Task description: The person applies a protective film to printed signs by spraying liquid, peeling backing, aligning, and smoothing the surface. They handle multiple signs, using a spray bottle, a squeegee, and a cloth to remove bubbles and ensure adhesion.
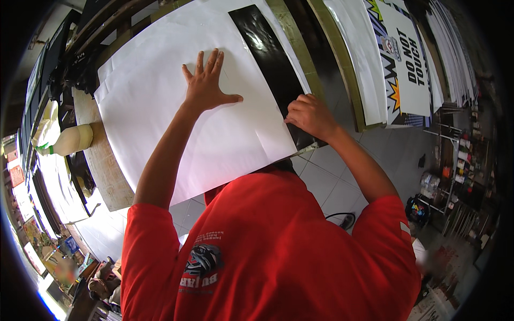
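Observation:
A large white sheet [155,101] covers most of the table in front of me and hangs toward my body. My left hand [208,85] lies flat on it, fingers spread, holding nothing. Along the sheet's right side runs a glossy black strip [262,48], reaching from the far edge to the near one. My right hand [310,116] is closed at the near part of that strip, its fingertips by the white sheet's right edge. What the fingers pinch, if anything, is too small to make out.
A pale plastic bottle [72,140] lies at the table's left wooden edge [110,166]. To the right, past a gap, stand printed boards [409,64] and stacked white sheets [452,48]. A cluttered shelf rack [455,166] is farther right, above a tiled floor [342,176].

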Tool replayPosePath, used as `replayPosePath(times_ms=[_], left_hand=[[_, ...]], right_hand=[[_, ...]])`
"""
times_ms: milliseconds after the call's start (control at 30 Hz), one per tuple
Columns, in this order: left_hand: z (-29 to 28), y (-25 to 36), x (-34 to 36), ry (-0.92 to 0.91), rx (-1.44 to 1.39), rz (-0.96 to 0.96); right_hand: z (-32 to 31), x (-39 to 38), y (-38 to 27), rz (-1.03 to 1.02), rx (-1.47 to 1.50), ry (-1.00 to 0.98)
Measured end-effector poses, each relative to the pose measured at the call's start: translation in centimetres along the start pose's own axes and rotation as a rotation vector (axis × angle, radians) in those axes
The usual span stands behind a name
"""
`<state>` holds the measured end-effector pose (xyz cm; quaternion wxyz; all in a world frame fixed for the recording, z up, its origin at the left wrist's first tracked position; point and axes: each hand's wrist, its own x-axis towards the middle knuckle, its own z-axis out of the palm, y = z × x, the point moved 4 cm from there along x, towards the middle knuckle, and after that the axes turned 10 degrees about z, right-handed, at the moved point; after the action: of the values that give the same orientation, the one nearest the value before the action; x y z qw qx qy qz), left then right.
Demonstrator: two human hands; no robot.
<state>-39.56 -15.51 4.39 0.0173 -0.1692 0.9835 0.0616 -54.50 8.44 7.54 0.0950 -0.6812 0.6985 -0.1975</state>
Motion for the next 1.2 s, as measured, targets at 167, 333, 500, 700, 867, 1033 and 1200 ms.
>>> replayPosePath(times_ms=[167,333,500,700,867,1033,1200], left_hand=[[0.1,0.1,0.1,-0.039,0.025,-0.017],[0.2,0.0,0.3,-0.051,0.047,-0.021],[0.5,-0.1,0.2,-0.035,0.055,-0.015],[0.3,0.1,0.3,-0.027,0.056,-0.017],[0.4,0.0,0.3,-0.030,0.043,-0.017],[0.0,-0.5,-0.5,0.135,-0.116,-0.007],[-1.6,3.2,-2.7,0.291,0.032,0.215]], right_hand=[[-0.9,-1.6,-1.1,0.152,0.131,0.115],[0.1,-0.4,-1.6,0.094,-0.001,0.129],[1.1,-5.3,-1.9,0.099,0.016,0.057],[0.7,-8.6,-3.1,0.077,-0.002,0.052],[1.5,-12.1,-2.7,0.288,0.096,0.038],[2.4,-12.4,-5.9,0.364,-0.007,0.102],[4.2,-12.6,-7.1,0.428,-0.093,0.211]])
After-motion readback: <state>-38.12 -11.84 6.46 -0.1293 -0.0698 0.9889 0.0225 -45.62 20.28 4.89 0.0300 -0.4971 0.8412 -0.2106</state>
